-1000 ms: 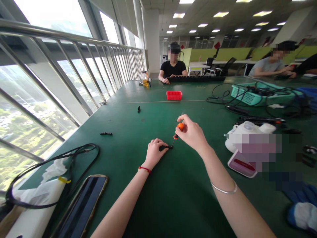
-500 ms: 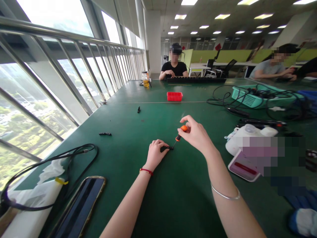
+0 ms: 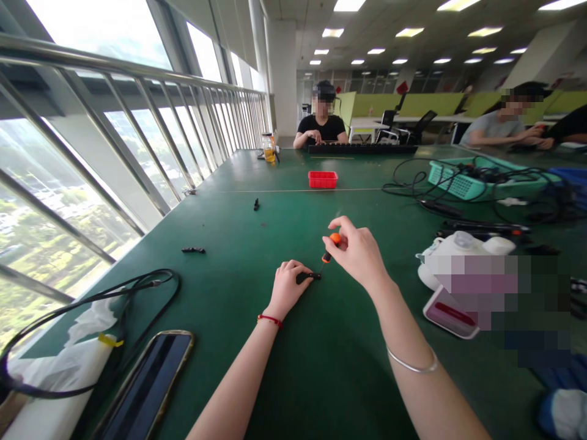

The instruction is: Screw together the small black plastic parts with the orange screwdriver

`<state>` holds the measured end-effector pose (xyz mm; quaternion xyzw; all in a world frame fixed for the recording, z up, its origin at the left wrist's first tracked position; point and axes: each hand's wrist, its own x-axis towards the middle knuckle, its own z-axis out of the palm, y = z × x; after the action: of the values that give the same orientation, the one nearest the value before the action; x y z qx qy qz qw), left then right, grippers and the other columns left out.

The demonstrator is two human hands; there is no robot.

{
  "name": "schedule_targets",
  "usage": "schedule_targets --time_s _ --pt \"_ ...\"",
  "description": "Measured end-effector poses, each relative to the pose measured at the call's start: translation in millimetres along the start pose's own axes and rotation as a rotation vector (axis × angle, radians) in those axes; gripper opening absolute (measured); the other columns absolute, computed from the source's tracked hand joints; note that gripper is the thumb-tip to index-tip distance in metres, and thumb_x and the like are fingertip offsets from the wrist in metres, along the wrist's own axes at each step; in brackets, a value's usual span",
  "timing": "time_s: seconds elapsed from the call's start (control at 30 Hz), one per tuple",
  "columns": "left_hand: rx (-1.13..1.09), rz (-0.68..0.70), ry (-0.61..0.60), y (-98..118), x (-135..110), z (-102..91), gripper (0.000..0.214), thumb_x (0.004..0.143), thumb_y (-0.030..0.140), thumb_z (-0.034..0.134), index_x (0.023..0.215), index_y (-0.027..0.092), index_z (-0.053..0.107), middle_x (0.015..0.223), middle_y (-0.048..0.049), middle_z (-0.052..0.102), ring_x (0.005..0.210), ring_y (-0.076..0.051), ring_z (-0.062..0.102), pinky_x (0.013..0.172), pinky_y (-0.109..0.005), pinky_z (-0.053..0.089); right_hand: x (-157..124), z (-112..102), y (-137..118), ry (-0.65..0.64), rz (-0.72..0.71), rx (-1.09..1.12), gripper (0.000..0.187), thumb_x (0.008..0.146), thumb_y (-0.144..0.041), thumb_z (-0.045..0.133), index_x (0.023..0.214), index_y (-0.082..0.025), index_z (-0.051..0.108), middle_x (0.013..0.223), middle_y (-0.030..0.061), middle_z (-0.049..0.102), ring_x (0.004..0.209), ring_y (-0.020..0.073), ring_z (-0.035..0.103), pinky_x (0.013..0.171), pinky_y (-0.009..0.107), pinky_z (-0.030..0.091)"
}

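Note:
My left hand [image 3: 288, 285] is closed on a small black part [image 3: 313, 276], pressing it against the green tabletop; its fingers cover one end of the part. My right hand [image 3: 360, 253] pinches the orange-and-black handle of a screwdriver [image 3: 327, 256] above it. The screwdriver leans slightly, and its thin shaft points down to the exposed end of the black part. Whether the tip sits in a screw is too small to tell. Two similar small black pieces lie further left, one nearer [image 3: 193, 250] and one farther [image 3: 256, 204].
A phone [image 3: 151, 379] and black cable [image 3: 177, 287] lie at left, beside the railing. Ahead is a red tray [image 3: 323, 179]. To the right stand a white bottle [image 3: 433, 263] and a teal basket [image 3: 463, 183] of cables. A person [image 3: 321, 125] sits at the far end.
My right hand and the screwdriver handle have shifted slightly left, so the screwdriver stands more upright. My left hand still holds the black part in the same place.

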<state>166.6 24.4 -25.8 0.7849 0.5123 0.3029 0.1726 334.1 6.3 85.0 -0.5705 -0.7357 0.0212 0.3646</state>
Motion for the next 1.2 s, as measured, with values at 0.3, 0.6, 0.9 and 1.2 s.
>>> schedule_targets --time_s 0.3,0.6,0.9,1.2 --pt "0.004 0.006 0.006 -1.2 0.7 0.6 0.011 0.076 0.024 0.063 0.085 0.024 0.068 0.091 -0.0022 0.061 0.093 -0.021 0.051 0.086 -0.038 0.04 -0.7 0.6 -0.7 -0.011 -0.011 -0.043 0.021 0.083 -0.036 0.045 0.068 -0.022 0.049 0.053 -0.0036 0.05 0.047 0.0122 0.043 0.057 0.025 0.029" --pt "0.007 -0.004 0.004 -2.2 1.9 1.0 0.011 0.076 0.024 0.064 0.086 0.024 0.068 0.091 -0.002 0.061 0.092 -0.021 0.051 0.085 -0.037 0.039 -0.5 -1.3 -2.1 -0.025 0.047 -0.043 0.013 0.076 -0.027 0.047 0.087 -0.022 0.053 0.063 -0.003 0.058 0.053 0.0131 0.049 0.061 0.025 0.032" --pt "0.009 -0.008 0.007 -0.9 1.8 1.5 0.011 0.076 0.024 0.064 0.085 0.024 0.068 0.092 -0.0021 0.061 0.092 -0.021 0.05 0.085 -0.037 0.039 -0.7 -5.3 -1.2 -0.029 0.124 -0.067 0.023 0.083 -0.038 0.044 0.071 -0.022 0.056 0.056 -0.0026 0.055 0.052 0.0128 0.047 0.058 0.025 0.03" --pt "0.0 -0.002 0.013 -2.4 0.7 0.7 0.011 0.075 0.024 0.064 0.086 0.024 0.069 0.091 -0.0022 0.061 0.091 -0.021 0.051 0.085 -0.037 0.04 -0.4 -3.7 -3.1 -0.122 0.148 -0.086 0.035 0.086 -0.048 0.036 0.068 -0.023 0.054 0.058 -0.0015 0.057 0.056 0.0141 0.052 0.053 0.024 0.029"
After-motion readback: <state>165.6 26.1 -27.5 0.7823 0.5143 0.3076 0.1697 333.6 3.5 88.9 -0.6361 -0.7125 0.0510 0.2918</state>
